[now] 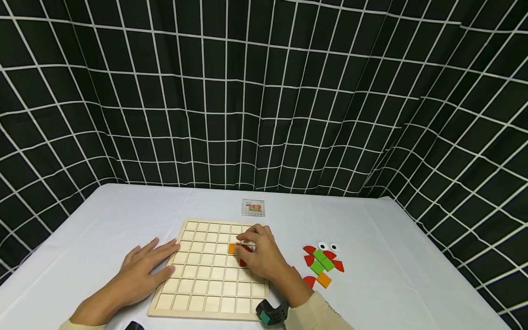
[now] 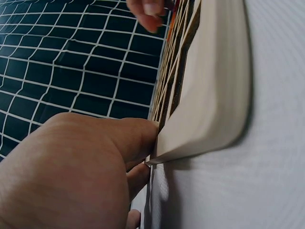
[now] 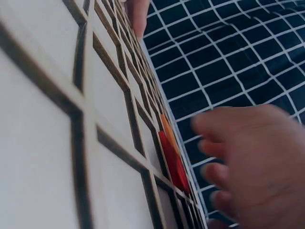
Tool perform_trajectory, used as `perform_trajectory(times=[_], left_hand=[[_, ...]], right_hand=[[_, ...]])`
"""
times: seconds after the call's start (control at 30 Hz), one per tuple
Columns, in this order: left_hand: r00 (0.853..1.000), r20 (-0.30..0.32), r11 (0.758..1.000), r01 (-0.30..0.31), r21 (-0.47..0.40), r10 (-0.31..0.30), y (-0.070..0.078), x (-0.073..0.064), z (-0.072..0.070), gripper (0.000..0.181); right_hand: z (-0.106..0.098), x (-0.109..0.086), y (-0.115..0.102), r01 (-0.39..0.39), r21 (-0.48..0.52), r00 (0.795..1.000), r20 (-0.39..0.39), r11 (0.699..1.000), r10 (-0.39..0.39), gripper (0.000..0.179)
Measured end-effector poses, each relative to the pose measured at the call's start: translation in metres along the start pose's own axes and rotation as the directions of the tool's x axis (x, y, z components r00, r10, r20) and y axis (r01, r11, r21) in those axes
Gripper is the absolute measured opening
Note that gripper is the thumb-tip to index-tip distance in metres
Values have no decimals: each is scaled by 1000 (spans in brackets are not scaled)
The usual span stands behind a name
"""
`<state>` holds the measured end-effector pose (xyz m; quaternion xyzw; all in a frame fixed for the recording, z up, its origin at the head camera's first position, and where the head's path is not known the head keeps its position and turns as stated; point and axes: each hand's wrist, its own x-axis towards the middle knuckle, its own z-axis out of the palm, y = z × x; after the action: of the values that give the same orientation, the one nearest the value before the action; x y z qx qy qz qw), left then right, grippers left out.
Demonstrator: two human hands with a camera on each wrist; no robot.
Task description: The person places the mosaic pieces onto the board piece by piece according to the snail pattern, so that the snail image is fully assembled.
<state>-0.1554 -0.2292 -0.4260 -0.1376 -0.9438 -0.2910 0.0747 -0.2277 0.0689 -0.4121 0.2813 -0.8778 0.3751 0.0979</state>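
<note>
A pale wooden grid board (image 1: 206, 288) lies on the white table. My left hand (image 1: 140, 275) rests at its left edge, fingers extended, with the thumb touching the rim in the left wrist view. Over the board's right half is my right hand (image 1: 264, 254), its fingers loosely bent and apart. Beneath and beside it, an orange square tile (image 1: 232, 248) and red pieces (image 1: 242, 263) sit in the grid cells, partly covered by the hand. The right wrist view shows the red pieces (image 3: 174, 162) in the cells and a gap between the fingers and the board.
Right of the board lie loose pieces: green tiles (image 1: 319, 261), an orange square (image 1: 323, 280), several red pieces (image 1: 338, 266) and two white eye discs (image 1: 322, 246). A small pattern card (image 1: 253, 207) lies behind the board. A black, white-gridded curtain (image 1: 247, 101) surrounds the table.
</note>
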Motion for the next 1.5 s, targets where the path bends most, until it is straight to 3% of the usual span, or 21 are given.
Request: perform_trajectory(times=[0.2, 0.3, 0.6, 0.9, 1.2, 1.5], left_hand=[[999, -21, 1000, -24, -1, 24, 1, 0, 2, 48], [1000, -21, 1000, -19, -1, 19, 1, 0, 3, 48], [1000, -20, 1000, -16, 1, 16, -1, -2, 2, 48], [1000, -7, 1000, -15, 2, 16, -1, 0, 0, 49], [1000, 1, 1000, -8, 6, 8, 2, 0, -1, 49], [1000, -1, 1000, -15, 6, 15, 0, -1, 0, 49]], right_hand=[[-21, 1, -13, 35, 166, 991, -136, 986, -12, 13], [-36, -1, -21, 41, 200, 984, -177, 979, -5, 11], [-85, -22, -25, 32, 163, 969, -246, 986, 9, 9], [-127, -56, -15, 105, 158, 951, -304, 982, -53, 19], [-133, -87, 16, 147, 164, 937, -340, 975, -84, 32], [-120, -109, 50, 85, 129, 936, -350, 988, -35, 31]])
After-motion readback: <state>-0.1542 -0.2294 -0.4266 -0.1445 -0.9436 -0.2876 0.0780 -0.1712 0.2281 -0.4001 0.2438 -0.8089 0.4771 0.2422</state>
